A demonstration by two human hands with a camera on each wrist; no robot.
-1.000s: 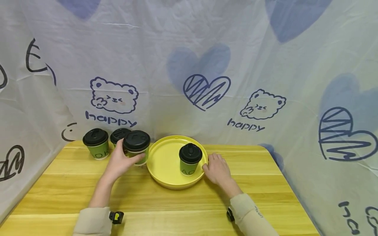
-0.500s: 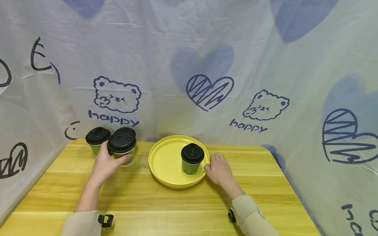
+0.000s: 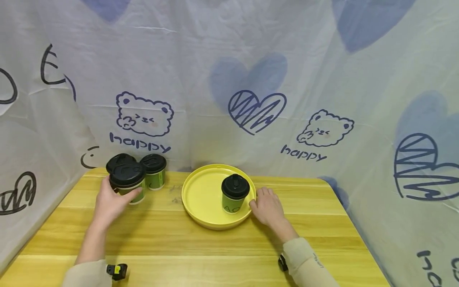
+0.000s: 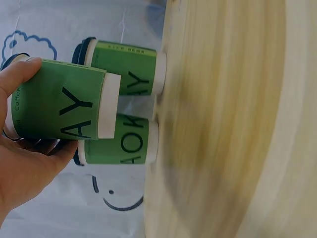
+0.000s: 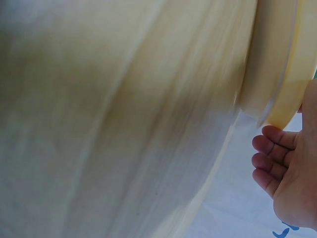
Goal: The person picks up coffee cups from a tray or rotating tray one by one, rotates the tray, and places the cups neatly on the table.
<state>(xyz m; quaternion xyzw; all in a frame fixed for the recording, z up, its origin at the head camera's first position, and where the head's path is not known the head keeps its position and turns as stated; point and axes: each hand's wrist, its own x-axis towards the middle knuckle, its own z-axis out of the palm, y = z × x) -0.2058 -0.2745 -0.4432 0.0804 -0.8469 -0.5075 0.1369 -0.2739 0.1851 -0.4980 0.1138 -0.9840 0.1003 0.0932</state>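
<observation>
My left hand (image 3: pixel 109 205) grips a green paper coffee cup (image 4: pixel 59 101) with a black lid, thumb on one side and fingers round the other. In the left wrist view its white base is raised off the tabletop. Two similar cups stand behind: the left cup (image 4: pixel 133 144) is partly hidden by the held one in the head view, while the right cup (image 3: pixel 155 179) shows beside it. At the centre is a round yellow tray (image 3: pixel 199 199), bearing another lidded cup (image 3: pixel 233 203) on its right side. My right hand (image 3: pixel 268 208) holds the tray's right rim, fingers curled.
The wooden table (image 3: pixel 201 255) ends at the back against a white curtain (image 3: pixel 193 71) printed with hearts and bears. More curtain hangs along the left and right sides. A small black device (image 3: pixel 117 271) sits at the left wrist.
My left hand has carried the held cup leftward, away from the tray and across the two standing cups, uncovering the right one. My right hand stays at the tray rim.
</observation>
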